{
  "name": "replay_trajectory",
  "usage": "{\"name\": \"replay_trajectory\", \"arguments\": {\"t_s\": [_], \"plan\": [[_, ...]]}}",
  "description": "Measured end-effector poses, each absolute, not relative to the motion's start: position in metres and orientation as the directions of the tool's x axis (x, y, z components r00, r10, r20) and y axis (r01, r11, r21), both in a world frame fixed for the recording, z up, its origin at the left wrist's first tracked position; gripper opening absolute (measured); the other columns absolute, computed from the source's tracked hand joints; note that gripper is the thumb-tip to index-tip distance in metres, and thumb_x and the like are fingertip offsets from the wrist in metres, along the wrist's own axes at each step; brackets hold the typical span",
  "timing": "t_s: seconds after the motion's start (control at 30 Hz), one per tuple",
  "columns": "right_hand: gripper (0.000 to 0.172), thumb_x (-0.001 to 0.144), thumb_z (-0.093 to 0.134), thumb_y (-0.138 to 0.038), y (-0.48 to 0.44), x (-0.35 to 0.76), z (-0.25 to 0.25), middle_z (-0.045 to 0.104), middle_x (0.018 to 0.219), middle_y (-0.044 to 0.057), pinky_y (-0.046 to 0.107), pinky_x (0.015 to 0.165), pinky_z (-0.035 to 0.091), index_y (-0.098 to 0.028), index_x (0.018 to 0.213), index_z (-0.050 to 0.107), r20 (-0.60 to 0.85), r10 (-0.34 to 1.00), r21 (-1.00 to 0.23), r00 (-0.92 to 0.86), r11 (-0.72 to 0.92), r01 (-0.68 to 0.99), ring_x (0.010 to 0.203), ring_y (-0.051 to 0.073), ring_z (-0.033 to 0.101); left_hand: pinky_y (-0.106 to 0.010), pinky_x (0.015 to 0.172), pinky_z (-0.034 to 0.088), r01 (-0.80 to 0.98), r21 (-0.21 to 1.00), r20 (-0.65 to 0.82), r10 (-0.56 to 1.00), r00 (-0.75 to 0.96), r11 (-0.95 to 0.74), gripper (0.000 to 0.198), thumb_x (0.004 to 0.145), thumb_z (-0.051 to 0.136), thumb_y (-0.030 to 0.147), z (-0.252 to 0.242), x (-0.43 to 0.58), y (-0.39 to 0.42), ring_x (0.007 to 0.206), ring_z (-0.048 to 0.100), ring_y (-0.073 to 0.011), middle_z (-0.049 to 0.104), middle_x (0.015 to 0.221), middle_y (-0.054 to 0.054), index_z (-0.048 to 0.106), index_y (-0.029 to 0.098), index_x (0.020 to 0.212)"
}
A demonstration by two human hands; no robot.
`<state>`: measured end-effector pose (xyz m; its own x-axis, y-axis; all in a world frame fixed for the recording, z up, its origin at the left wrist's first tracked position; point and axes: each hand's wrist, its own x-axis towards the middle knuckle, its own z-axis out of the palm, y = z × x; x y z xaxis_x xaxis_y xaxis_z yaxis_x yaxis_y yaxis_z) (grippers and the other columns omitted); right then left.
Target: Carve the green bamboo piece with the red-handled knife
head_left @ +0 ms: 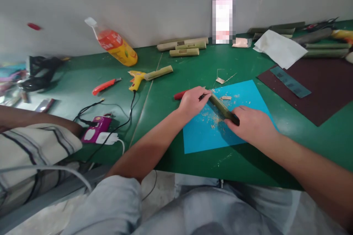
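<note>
A green bamboo piece [220,106] slants above a blue sheet [193,139] strewn with pale shavings. Its near, dark end is gripped by my right hand [255,123], fingers wrapped round it. My left hand [194,100] is closed, with thumb and fingertips pinched at the bamboo's far end. A red handle [180,95] shows behind my left hand, mostly covered; whether the hand touches it I cannot tell. A small wood chip [226,98] lies on the sheet beside the bamboo, and another chip [220,80] rests just beyond the sheet.
Left on the green table [154,117] are a yellow glue gun [136,80], red utility knife [106,86], drink bottle [117,46] and purple power strip [95,128]. Cut bamboo pieces [184,52] lie at the back. White paper [280,48] and a dark board [317,106] are right. Someone's arm [38,119] is left.
</note>
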<state>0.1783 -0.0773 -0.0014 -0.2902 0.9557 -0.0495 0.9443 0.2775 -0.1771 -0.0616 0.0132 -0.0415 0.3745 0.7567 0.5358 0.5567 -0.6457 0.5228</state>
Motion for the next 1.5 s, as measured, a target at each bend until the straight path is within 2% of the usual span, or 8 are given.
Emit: {"name": "replay_trajectory", "arguments": {"t_s": [0.3,0.47,0.7,0.87,1.0,1.13,1.3,1.5], "plan": [[0.029,0.098,0.066,-0.047,-0.077,0.177,-0.003,0.073,0.093,0.01,0.035,0.061,0.026,-0.018,0.094,0.071,0.057,0.949,-0.107,-0.31,0.314,0.943,0.081,0.026,0.069,-0.036,0.094,0.065,0.548,0.497,0.557,0.732,0.393,-0.673,0.011,0.099,0.07,0.018,-0.042,-0.066,0.012,0.096,0.079,-0.019,0.083,0.1,-0.006,0.079,0.018,0.105],[0.032,0.1,0.061,-0.045,-0.077,0.176,-0.001,0.073,0.086,0.009,0.035,0.06,0.023,-0.018,0.087,0.071,0.011,0.96,-0.099,-0.279,0.278,0.955,0.072,0.023,0.066,-0.037,0.097,0.064,0.602,0.453,0.53,0.742,0.411,-0.657,0.015,0.101,0.067,0.022,-0.041,-0.066,0.015,0.1,0.079,-0.02,0.083,0.105,-0.008,0.079,0.018,0.11],[0.03,0.101,0.059,-0.04,-0.079,0.171,0.0,0.074,0.088,0.01,0.034,0.059,0.021,-0.017,0.089,0.072,-0.001,0.96,-0.095,-0.279,0.277,0.956,0.073,0.022,0.067,-0.032,0.084,0.063,0.56,0.524,0.467,0.766,0.442,-0.642,0.016,0.102,0.064,0.022,-0.035,-0.05,0.005,0.089,0.078,-0.0186,0.082,0.096,-0.006,0.079,0.018,0.098],[0.03,0.101,0.06,-0.041,-0.079,0.171,0.001,0.075,0.087,0.011,0.034,0.059,0.021,-0.016,0.089,0.072,-0.022,0.962,-0.102,-0.273,0.269,0.958,0.073,0.022,0.067,-0.032,0.075,0.061,0.527,0.399,0.419,0.66,0.623,-0.751,0.023,0.107,0.058,0.027,-0.034,-0.042,-0.012,0.088,0.078,-0.0204,0.082,0.098,-0.007,0.079,0.019,0.111],[0.033,0.102,0.058,-0.043,-0.079,0.172,0.003,0.075,0.087,0.011,0.035,0.059,0.021,-0.016,0.089,0.073,-0.018,0.966,-0.103,-0.259,0.255,0.961,0.072,0.022,0.066,-0.034,0.082,0.063,0.63,0.395,0.475,0.735,0.483,-0.669,0.024,0.106,0.059,0.027,-0.036,-0.052,-0.001,0.088,0.077,-0.0205,0.082,0.096,-0.008,0.08,0.019,0.101],[0.032,0.1,0.06,-0.043,-0.079,0.172,0.003,0.076,0.088,0.011,0.035,0.06,0.021,-0.016,0.089,0.073,-0.024,0.965,-0.1,-0.261,0.257,0.961,0.073,0.022,0.067,-0.034,0.083,0.064,0.568,0.379,0.47,0.68,0.563,-0.731,0.024,0.106,0.059,0.028,-0.038,-0.057,0.005,0.093,0.079,-0.0214,0.083,0.102,-0.009,0.08,0.019,0.115],[0.033,0.101,0.059,-0.045,-0.078,0.172,0.005,0.075,0.087,0.01,0.035,0.059,0.023,-0.018,0.087,0.072,-0.011,0.965,-0.1,-0.263,0.261,0.96,0.071,0.021,0.066,-0.038,0.092,0.065,0.596,0.444,0.472,0.74,0.479,-0.669,0.019,0.102,0.064,0.024,-0.036,-0.06,0.012,0.096,0.08,-0.0223,0.084,0.103,-0.008,0.081,0.019,0.108],[0.031,0.101,0.06,-0.044,-0.079,0.173,0.003,0.075,0.085,0.009,0.035,0.059,0.025,-0.019,0.086,0.071,0.004,0.965,-0.104,-0.264,0.263,0.959,0.071,0.021,0.066,-0.035,0.088,0.064,0.571,0.459,0.435,0.733,0.524,-0.68,0.021,0.103,0.063,0.026,-0.034,-0.06,0.012,0.096,0.08,-0.0217,0.084,0.104,-0.008,0.081,0.02,0.11]]}}
